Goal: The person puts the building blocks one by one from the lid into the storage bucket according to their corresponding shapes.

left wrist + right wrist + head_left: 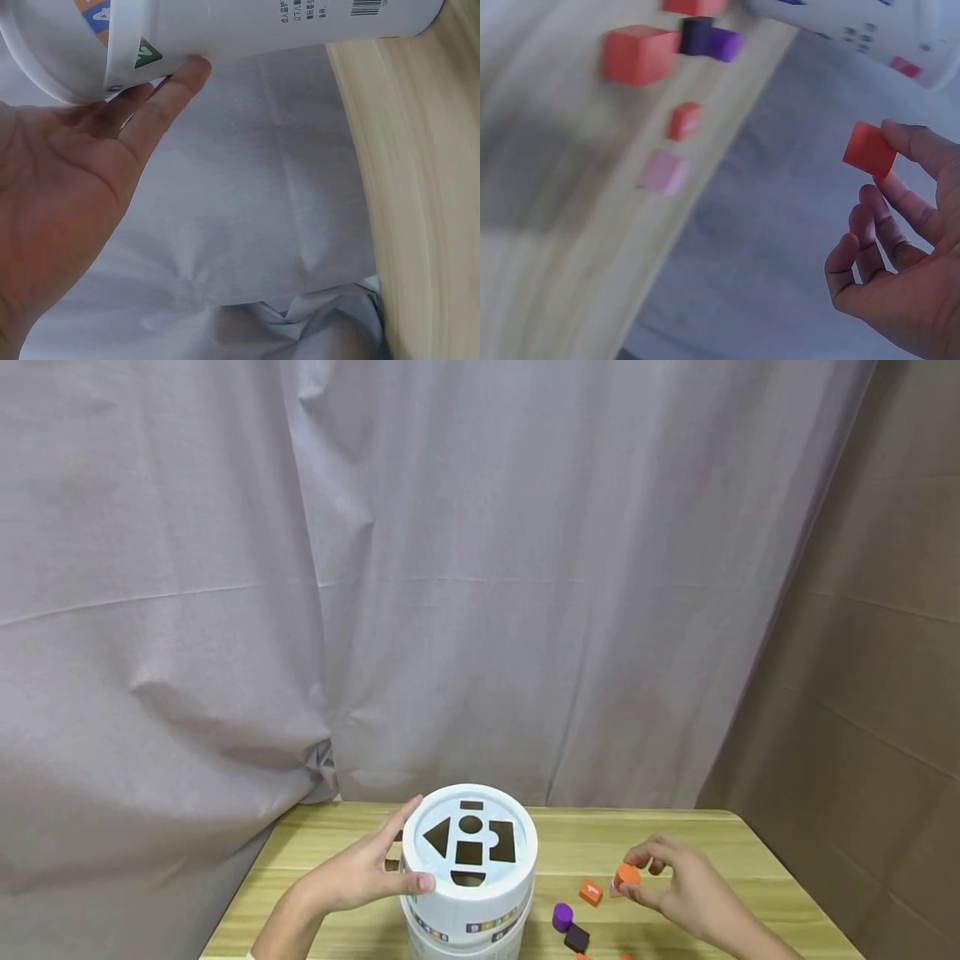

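Note:
A white cylindrical bucket (468, 893) stands on the wooden table (675, 835); its lid (471, 845) has several shape-cut holes. My left hand (367, 870) holds the lid's left side, thumb at the front rim and fingers round the back. In the left wrist view a finger (176, 90) lies against the bucket (225, 30), with the palm clear of it. To the right of the bucket, my right hand (678, 881) pinches an orange block (627, 874) just above the table. The right wrist view shows that orange block (869, 149) between thumb and fingertips (919, 146).
Loose blocks lie right of the bucket: an orange one (591, 892), a purple cylinder (562, 917) and a dark purple block (577, 937). The right wrist view also shows a pink block (664, 172). A grey curtain (450, 568) hangs behind the table's far edge.

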